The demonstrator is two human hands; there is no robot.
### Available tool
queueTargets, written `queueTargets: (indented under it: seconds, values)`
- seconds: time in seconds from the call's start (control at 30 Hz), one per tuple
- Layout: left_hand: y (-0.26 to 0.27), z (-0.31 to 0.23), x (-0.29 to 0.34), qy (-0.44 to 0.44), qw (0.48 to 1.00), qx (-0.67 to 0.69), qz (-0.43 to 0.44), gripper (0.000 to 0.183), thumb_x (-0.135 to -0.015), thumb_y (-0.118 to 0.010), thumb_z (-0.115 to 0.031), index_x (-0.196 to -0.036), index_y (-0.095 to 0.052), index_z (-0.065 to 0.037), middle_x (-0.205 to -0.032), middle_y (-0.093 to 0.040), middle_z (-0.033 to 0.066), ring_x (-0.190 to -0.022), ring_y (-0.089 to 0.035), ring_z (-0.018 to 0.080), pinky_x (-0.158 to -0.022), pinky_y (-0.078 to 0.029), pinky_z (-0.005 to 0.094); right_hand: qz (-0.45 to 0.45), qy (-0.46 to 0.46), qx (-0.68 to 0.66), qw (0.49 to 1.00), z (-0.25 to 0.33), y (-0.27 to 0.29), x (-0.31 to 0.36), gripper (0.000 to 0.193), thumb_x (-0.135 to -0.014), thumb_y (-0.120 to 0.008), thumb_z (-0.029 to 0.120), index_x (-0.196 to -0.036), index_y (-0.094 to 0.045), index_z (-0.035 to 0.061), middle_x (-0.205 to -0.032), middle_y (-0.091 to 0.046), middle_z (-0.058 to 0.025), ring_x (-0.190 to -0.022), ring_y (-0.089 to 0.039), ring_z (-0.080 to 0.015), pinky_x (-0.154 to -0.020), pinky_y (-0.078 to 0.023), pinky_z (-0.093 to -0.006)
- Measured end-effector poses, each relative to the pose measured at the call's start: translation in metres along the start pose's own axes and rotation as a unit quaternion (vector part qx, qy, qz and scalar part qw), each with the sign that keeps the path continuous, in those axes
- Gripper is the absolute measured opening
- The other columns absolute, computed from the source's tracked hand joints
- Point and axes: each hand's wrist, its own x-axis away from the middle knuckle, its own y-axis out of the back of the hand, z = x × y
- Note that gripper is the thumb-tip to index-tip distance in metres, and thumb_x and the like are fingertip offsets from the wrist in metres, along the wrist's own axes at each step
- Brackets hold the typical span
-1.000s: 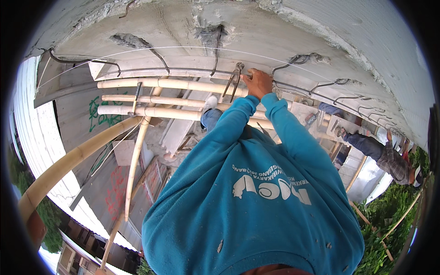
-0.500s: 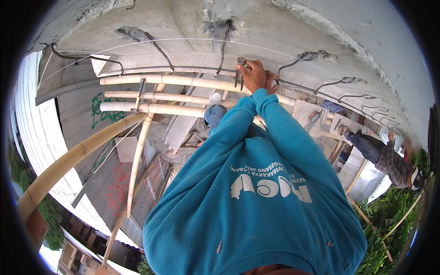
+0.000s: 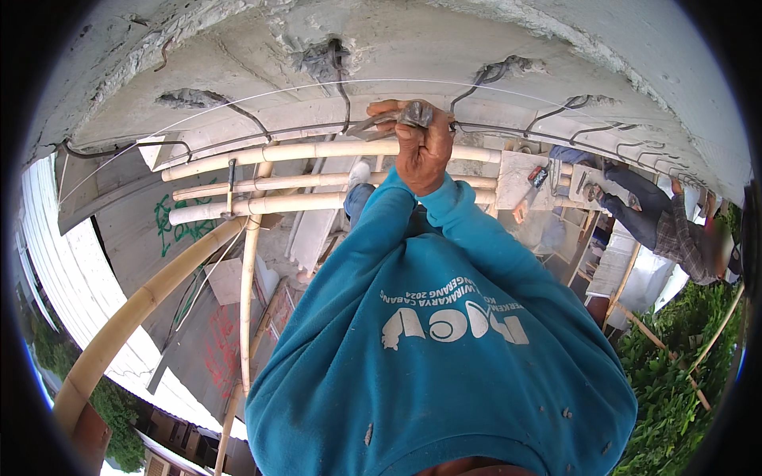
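Observation:
In front of my chest my right hand (image 3: 427, 163) is closed around a pair of metal pincers (image 3: 415, 115). Their worn, rounded head sticks up past the thumb, and the handles point left. My left sleeve (image 3: 397, 206) passes behind the right wrist. The left hand is hidden there, so its grip does not show. Both hands are beside a long horizontal steel bar (image 3: 508, 129) along the concrete. Bent rebar hooks (image 3: 343, 91) come out of chipped hollows in the concrete (image 3: 413, 40) and meet that bar. A thin white string (image 3: 262, 94) stretches across above the hands.
Bamboo poles (image 3: 317, 151) run crosswise below the bar, with a hammer (image 3: 231, 186) hung on them at left. A thick bamboo pole (image 3: 143, 305) slants at left. At right are a board (image 3: 520, 170) with a tool on it and another person (image 3: 663, 230). Ground lies far below.
The pincers have turned from handles hanging down to handles pointing left. My right hand has shifted slightly left and looks nearer, and the left hand has gone from view behind it.

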Motion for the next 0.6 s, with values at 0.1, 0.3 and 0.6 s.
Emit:
queueTargets:
  seconds: [0.1, 0.3, 0.6]
  values:
    - [0.014, 0.013, 0.003, 0.021, 1.0, -0.011, -0.012, 0.044, -0.071, -0.075, -0.012, -0.112, -0.06, -0.009, -0.112, -0.062, 0.0172, -0.113, -0.051, 0.0393, -0.099, -0.04, 0.047, -0.023, -0.171, -0.035, 0.984, 0.056, 0.037, 0.004, 0.026, -0.099, -0.051, 0.025, -0.106, -0.045, 0.0003, -0.091, -0.069, -0.0162, -0.07, -0.066, -0.0165, -0.057, -0.05, -0.025]
    - [0.009, 0.011, -0.008, 0.032, 0.999, -0.029, 0.006, 0.045, -0.072, -0.075, -0.012, -0.113, -0.059, -0.008, -0.112, -0.061, 0.0187, -0.113, -0.051, 0.0391, -0.099, -0.041, 0.0457, -0.047, -0.6, -0.098, 0.792, 0.064, 0.136, 0.022, 0.045, -0.097, -0.054, 0.037, -0.126, -0.048, 0.0023, -0.09, -0.067, -0.0123, -0.054, -0.06, -0.0085, -0.032, -0.032, -0.0149]
    - [0.004, 0.013, -0.008, 0.01, 0.998, -0.053, 0.02, 0.042, -0.073, -0.074, -0.014, -0.112, -0.06, -0.012, -0.114, -0.059, 0.012, -0.11, -0.051, 0.0367, -0.098, -0.04, 0.0445, 0.178, -0.708, -0.207, 0.651, 0.124, 0.171, 0.062, 0.057, -0.097, -0.051, 0.025, -0.146, -0.028, 0.0042, -0.098, -0.066, -0.0146, -0.059, -0.064, -0.0124, -0.033, -0.04, -0.0148]
